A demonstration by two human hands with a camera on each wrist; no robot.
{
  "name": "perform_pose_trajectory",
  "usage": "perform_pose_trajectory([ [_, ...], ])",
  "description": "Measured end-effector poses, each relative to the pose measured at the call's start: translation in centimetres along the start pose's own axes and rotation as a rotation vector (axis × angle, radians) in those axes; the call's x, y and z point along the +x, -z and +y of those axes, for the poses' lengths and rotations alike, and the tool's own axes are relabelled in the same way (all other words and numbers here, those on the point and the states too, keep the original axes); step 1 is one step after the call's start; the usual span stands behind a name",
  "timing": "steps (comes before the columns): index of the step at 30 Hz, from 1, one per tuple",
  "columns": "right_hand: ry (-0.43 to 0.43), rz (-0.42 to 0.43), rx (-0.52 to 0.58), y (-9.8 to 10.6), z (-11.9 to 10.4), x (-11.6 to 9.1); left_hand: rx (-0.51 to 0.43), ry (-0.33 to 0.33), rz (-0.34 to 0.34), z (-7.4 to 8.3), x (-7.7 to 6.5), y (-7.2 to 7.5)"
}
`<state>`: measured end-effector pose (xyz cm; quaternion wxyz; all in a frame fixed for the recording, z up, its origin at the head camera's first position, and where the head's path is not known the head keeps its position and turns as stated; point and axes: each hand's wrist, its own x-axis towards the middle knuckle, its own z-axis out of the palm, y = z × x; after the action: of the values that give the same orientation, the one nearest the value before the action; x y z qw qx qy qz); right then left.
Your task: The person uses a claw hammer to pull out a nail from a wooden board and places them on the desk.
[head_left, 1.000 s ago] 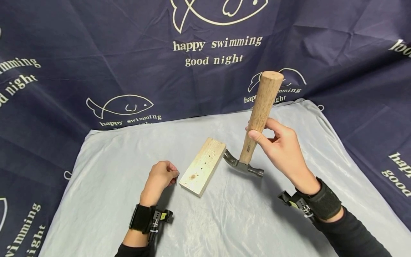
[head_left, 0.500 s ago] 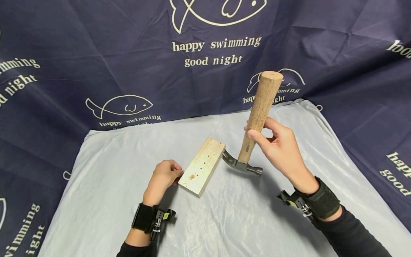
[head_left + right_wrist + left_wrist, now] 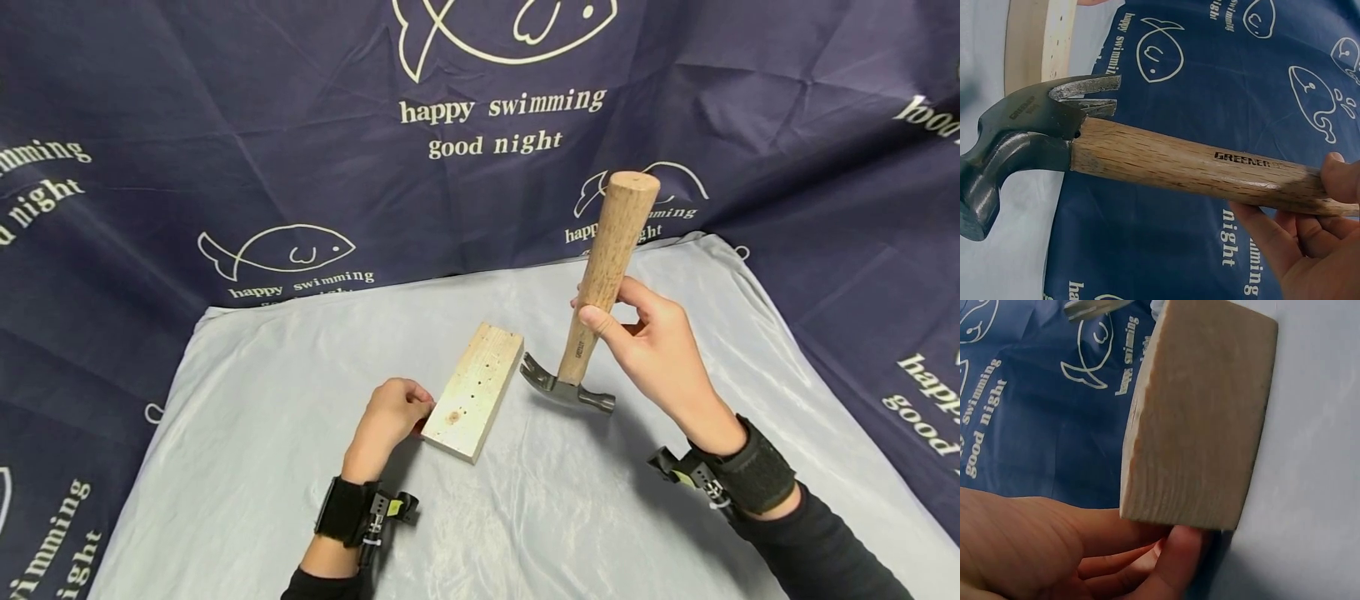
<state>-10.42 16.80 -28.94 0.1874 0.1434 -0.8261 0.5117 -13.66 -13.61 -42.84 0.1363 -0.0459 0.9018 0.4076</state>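
Note:
In the head view, my right hand (image 3: pixel 660 354) grips the claw hammer's wooden handle (image 3: pixel 611 250) partway along, handle end up and steel head (image 3: pixel 567 392) down, its claw pointing left toward a pale wood block (image 3: pixel 468 392). The handle's "GREENER" print shows in the right wrist view, with the thumb on one side and fingers (image 3: pixel 1316 237) below. Several dark spots or small holes mark the block's top. At the block's left edge is my left hand (image 3: pixel 390 417), thumb and fingers pinched together. The thin dark nail seen there earlier is hidden; fingertips (image 3: pixel 1179 550) partly pass behind the block.
A pale shiny cloth (image 3: pixel 570 517) covers the table. Dark blue fabric (image 3: pixel 300 125) with white fish drawings and lettering hangs behind and at both sides. Black straps with small cameras (image 3: pixel 393 507) sit on both wrists.
My left hand, with a thin nail visible in its pinch a second ago, has moved right to the block's edge. The block has shifted slightly right. The hammer is nearly still.

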Motion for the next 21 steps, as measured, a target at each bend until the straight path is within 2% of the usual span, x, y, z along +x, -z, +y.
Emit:
perform_pose_trajectory([
  [5,0.003,-0.007,0.007,-0.02,0.06,0.06,-0.008,-0.031,-0.013,0.26,0.0,-0.77],
  [10,0.004,-0.004,-0.001,-0.12,0.05,0.06,-0.03,-0.007,0.002,0.13,-0.2,-0.56],
  [17,0.0,-0.011,-0.011,-0.25,-0.12,0.12,0.076,0.005,0.065,-0.15,-0.3,0.03],
  [21,-0.003,-0.012,-0.019,-0.3,-0.08,0.14,0.09,0.003,0.082,-0.13,-0.39,0.0],
])
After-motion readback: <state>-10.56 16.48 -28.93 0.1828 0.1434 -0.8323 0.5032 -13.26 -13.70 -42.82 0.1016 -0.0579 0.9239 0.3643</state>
